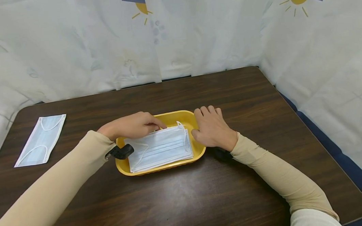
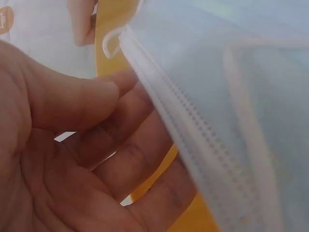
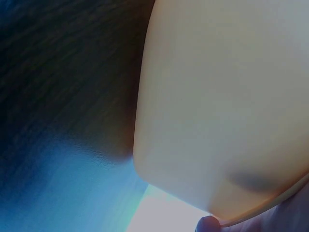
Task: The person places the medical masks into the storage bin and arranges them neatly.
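Observation:
A yellow tray (image 1: 170,118) sits mid-table and holds a stack of pale blue face masks (image 1: 159,149). My left hand (image 1: 157,127) is at the stack's far edge. In the left wrist view its fingers (image 2: 145,159) lie under the top face mask (image 2: 231,96) and the thumb sits close by the edge, pinching it over the tray (image 2: 108,29). My right hand (image 1: 199,123) grips the tray's right rim, thumb inside, fingers over the far corner. The right wrist view shows the tray's outer wall (image 3: 217,106) close up.
One more face mask (image 1: 41,140) lies flat on the dark wooden table (image 1: 179,198) at the far left. A white patterned curtain (image 1: 195,40) hangs behind and to the right of the table. The table's right edge drops to a blue floor (image 1: 349,165).

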A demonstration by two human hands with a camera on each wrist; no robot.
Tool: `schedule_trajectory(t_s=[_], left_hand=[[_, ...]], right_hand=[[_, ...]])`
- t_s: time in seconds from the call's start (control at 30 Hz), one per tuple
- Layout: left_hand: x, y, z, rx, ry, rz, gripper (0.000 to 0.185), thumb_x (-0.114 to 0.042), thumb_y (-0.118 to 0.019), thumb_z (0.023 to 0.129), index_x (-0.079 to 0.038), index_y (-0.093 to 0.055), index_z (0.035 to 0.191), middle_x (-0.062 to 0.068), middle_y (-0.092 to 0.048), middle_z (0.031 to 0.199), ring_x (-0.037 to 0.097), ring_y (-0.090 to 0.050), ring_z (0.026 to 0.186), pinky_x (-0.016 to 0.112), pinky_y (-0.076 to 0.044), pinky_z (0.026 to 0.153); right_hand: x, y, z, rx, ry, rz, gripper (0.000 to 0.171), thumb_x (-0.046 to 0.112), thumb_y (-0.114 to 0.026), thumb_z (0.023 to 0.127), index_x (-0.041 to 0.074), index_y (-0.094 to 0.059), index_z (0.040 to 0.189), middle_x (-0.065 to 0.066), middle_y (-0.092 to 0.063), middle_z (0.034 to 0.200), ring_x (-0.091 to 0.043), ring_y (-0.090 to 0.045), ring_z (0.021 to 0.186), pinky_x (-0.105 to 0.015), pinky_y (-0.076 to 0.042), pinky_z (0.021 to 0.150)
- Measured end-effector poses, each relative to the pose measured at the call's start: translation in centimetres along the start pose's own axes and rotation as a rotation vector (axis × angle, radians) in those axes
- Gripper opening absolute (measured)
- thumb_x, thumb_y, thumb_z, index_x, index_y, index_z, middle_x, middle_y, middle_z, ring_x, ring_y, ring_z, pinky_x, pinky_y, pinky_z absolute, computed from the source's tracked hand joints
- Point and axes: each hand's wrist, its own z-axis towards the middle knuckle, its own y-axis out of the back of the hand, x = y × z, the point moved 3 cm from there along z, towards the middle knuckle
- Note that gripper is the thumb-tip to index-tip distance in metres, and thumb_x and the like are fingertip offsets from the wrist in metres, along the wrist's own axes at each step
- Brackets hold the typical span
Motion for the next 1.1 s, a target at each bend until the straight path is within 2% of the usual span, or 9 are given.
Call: schedule_trajectory(t_s=[0.1,0.27,0.5,0.7,0.97,1.1], left_hand=[[0.3,0.1,0.1,-0.004,0.026,-0.010,0.038,-0.012,-0.044,0.106,-0.017,-0.070,0.134,0.001,-0.070,0.134,0.019,-0.063,0.115,0.043,-0.049,0.103],[0.8,-0.1,0.2,-0.016,0.019,-0.012,0.036,-0.015,-0.046,0.106,-0.017,-0.069,0.134,0.002,-0.071,0.132,0.020,-0.063,0.114,0.045,-0.049,0.104],[1.3,0.1,-0.4,-0.049,0.010,-0.003,0.033,-0.027,-0.053,0.107,-0.017,-0.068,0.135,0.002,-0.072,0.131,0.019,-0.066,0.116,0.047,-0.051,0.104],[1.5,0.5,-1.0,-0.106,0.015,-0.033,0.034,-0.029,-0.055,0.106,-0.016,-0.068,0.135,0.004,-0.073,0.131,0.020,-0.067,0.114,0.046,-0.052,0.099],[1.6,0.8,-2.3,-0.160,0.055,-0.095,0.033,-0.029,-0.055,0.106,-0.017,-0.068,0.134,0.000,-0.077,0.120,0.020,-0.066,0.097,0.035,-0.049,0.083],[1.6,1.2,-3.0,-0.206,0.062,-0.119,0.032,-0.030,-0.055,0.106,-0.017,-0.069,0.133,-0.001,-0.077,0.115,0.021,-0.067,0.098,0.033,-0.049,0.082]], right_hand=[[0.0,0.1,0.0,0.000,0.001,-0.002,0.034,0.028,-0.052,0.090,0.005,-0.053,0.115,-0.007,-0.050,0.096,-0.030,-0.040,0.091,-0.044,-0.029,0.083],[0.0,0.1,-0.1,-0.004,0.004,-0.006,0.031,0.027,-0.051,0.090,0.006,-0.052,0.112,-0.007,-0.049,0.094,-0.030,-0.039,0.089,-0.042,-0.027,0.081],[0.0,0.1,0.0,-0.005,0.008,-0.008,0.030,0.027,-0.050,0.090,0.006,-0.052,0.110,-0.007,-0.048,0.093,-0.030,-0.039,0.088,-0.042,-0.027,0.081],[-0.3,0.1,0.1,0.010,-0.001,-0.007,0.029,0.028,-0.051,0.091,0.006,-0.052,0.109,-0.006,-0.048,0.093,-0.030,-0.039,0.088,-0.043,-0.027,0.081],[-1.0,0.4,0.1,0.059,-0.018,-0.017,0.027,0.030,-0.052,0.091,0.007,-0.050,0.105,-0.007,-0.048,0.092,-0.030,-0.039,0.087,-0.043,-0.025,0.079],[-1.4,0.6,0.1,0.082,-0.029,-0.019,0.031,0.031,-0.053,0.091,0.007,-0.050,0.109,-0.007,-0.048,0.093,-0.030,-0.039,0.087,-0.042,-0.024,0.079]])
